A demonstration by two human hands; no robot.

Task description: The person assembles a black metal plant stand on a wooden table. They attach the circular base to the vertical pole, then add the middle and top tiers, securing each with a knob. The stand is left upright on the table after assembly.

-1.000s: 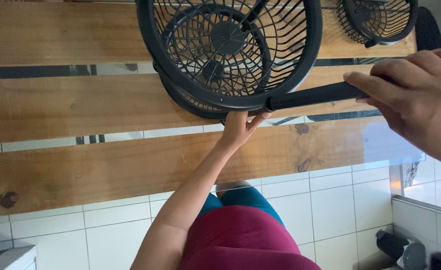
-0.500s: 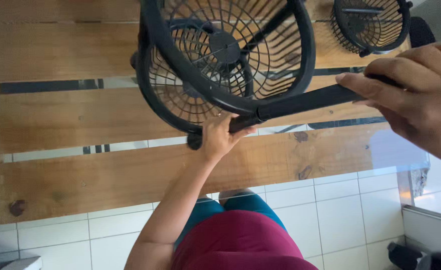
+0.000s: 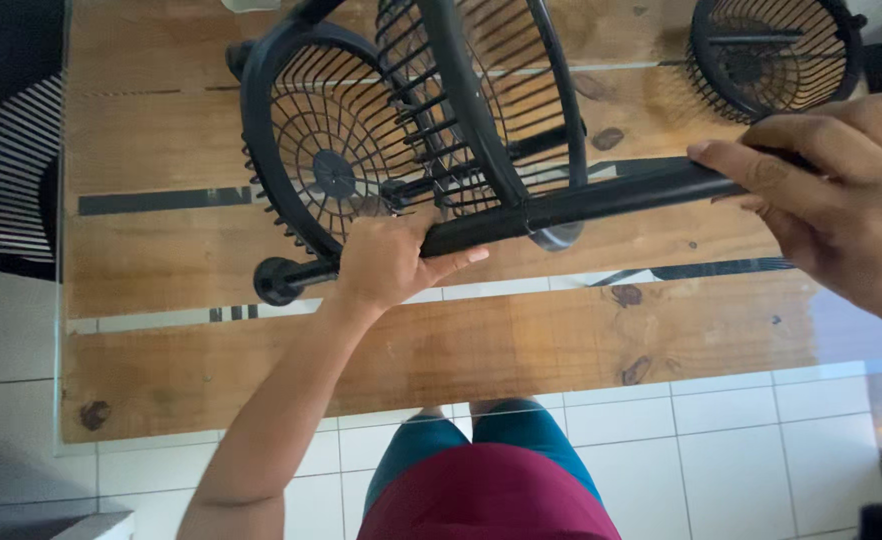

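Note:
I hold a black fan over a wooden slat table (image 3: 481,345). Its black pole (image 3: 601,200) runs from a knob at lower left up to the right. My left hand (image 3: 391,262) grips the pole near its lower end, just under the round wire grille (image 3: 336,170). A second grille ring (image 3: 481,100) stands edge-on beside the first. My right hand (image 3: 841,190) closes over the pole's upper end at the right edge. My legs and a maroon top show below the table.
Another black round grille (image 3: 771,55) lies on the table at the top right. A black slatted chair (image 3: 6,190) stands at the left. White floor tiles (image 3: 741,450) surround the table.
The fan has tilted and swung left, so its grilles now show more edge-on. My left hand has wrapped around the pole. My right hand keeps hold of the pole's other end.

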